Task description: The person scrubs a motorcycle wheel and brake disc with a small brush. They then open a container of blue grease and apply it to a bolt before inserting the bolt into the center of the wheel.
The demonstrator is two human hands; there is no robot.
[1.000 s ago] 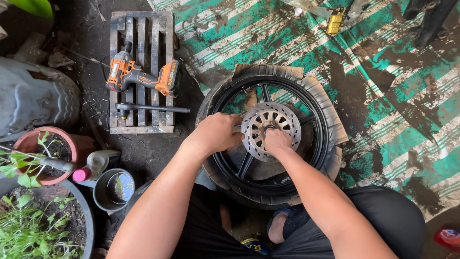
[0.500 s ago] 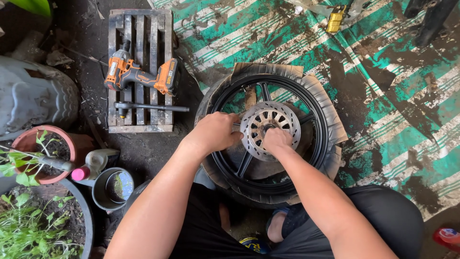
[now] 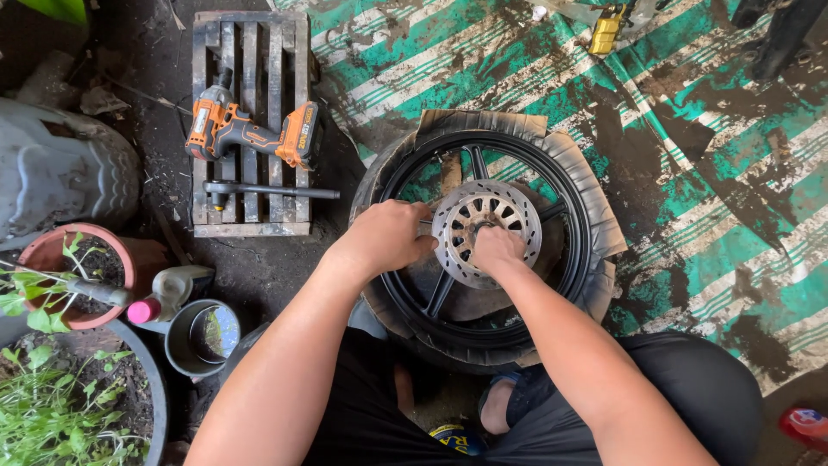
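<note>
- The wheel (image 3: 565, 185) lies flat on the floor (image 3: 707, 173), on cardboard (image 3: 595, 216), right in front of the person's knees, its axle pointing straight up at the camera.
- The disc (image 3: 504, 207) sits face-up on the hub at the wheel's centre; being round, it has no long axis in the floor plane.
- The left hand (image 3: 388, 237) rests at the disc's left edge, fingers curled shut. They seem to grip something small there, but what it is I cannot tell.
- The right hand (image 3: 496, 250) lies on the disc's near side, just below the hub hole, fingers bent down onto the metal. Whether it pinches anything is hidden.
- Both hands touch the disc; the right is nearer the hub, the left nearer the rim side.
- Well to the left, a pallet (image 3: 250, 121) carries an orange driver (image 3: 250, 129), its long axis running left to right, and a dark bar (image 3: 267, 190) lying the same way below it.
- Near the left elbow stand a cup (image 3: 203, 336), a bottle (image 3: 172, 293) and potted plants (image 3: 52, 285).
</note>
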